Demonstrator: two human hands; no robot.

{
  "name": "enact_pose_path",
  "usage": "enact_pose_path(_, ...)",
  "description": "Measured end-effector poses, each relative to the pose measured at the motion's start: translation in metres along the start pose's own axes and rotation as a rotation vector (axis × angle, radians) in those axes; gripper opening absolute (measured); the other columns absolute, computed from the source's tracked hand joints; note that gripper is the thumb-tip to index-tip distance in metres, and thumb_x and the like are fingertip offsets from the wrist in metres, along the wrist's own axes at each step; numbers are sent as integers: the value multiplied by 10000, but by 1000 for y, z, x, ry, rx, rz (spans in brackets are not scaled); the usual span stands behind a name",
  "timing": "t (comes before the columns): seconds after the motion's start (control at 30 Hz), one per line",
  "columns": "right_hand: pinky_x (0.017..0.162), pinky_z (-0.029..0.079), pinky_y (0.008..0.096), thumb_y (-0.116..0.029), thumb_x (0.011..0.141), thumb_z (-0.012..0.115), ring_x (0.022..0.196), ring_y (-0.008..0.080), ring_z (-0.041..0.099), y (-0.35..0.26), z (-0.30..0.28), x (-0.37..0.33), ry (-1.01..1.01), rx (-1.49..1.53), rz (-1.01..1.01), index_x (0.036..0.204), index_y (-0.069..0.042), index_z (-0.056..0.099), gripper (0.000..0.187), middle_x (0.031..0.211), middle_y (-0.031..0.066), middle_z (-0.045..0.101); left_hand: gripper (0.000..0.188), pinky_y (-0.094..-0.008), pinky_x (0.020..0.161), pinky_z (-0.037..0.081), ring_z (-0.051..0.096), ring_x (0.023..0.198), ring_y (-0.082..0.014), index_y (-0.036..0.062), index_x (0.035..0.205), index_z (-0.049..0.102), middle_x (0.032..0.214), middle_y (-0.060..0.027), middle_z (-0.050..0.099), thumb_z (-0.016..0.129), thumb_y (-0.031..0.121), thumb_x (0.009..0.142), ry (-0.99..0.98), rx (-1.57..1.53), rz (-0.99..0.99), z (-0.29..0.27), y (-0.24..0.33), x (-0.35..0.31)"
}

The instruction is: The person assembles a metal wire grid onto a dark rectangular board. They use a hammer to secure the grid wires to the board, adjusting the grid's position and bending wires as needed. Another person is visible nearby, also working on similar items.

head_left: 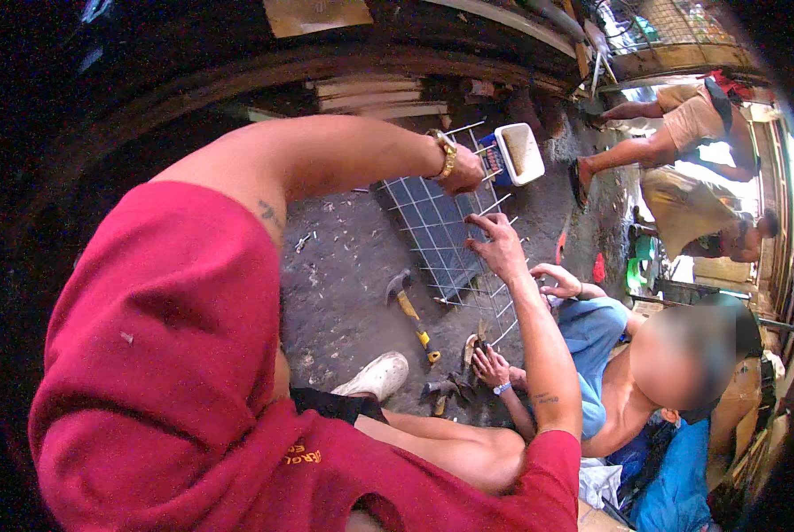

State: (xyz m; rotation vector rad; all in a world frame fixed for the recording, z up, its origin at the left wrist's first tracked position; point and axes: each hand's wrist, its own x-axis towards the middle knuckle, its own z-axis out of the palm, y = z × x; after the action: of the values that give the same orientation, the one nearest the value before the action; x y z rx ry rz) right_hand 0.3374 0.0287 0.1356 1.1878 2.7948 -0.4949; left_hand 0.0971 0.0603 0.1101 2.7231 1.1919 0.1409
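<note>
A wire grid [420,232] of thin pale rods slants over a dark flat panel [446,217] on the ground. My left hand [462,171], with a gold watch at the wrist, is closed on the far end of the grid. Lower along its right side is my right hand [501,248], fingers bent and apart, tips close to the rods. I see nothing held between them. A claw hammer [409,316] with a yellow and black handle lies left of the grid's near end.
A person in a blue shirt [597,341] crouches at the right, one hand [492,366] low by the grid. A second hammer [446,388] lies near my white shoe [377,376]. Beyond the grid stands a white plastic tub [519,153]. Other people [694,133] are farther right.
</note>
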Motion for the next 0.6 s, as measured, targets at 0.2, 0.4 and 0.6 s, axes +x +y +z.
enact_pose_path(0.2, 979, 493, 390, -216, 763, 807, 1145, 322, 597, -5, 0, -3, 21, -13, 38, 1243, -171, 682, 498, 1241, 152, 591, 158, -487, 702, 584, 710, 800, -376, 54, 884, 714, 842, -169, 721, 676, 164, 777, 153, -116, 36, -37, -11, -17)
enact_pose_path(0.4, 968, 503, 407, -207, 764, 809, 1165, 334, 589, -5, -3, 3, -28, -47, 23, 1248, -198, 674, 503, 1262, 154, 579, 261, -468, 779, 583, 715, 869, -338, 150, 1041, 728, 900, -139, 736, 701, 309, 835, 530, -177, -343, -94, -91, -51)
enact_pose_path(0.6, 939, 523, 393, -190, 728, 842, 1144, 329, 606, -4, -4, 11, -79, -37, 89, 1243, -219, 675, 542, 1281, 146, 577, 297, -459, 792, 580, 710, 957, -337, 98, 1000, 747, 983, -145, 741, 744, 286, 770, 313, 10, -582, -80, -135, -86)
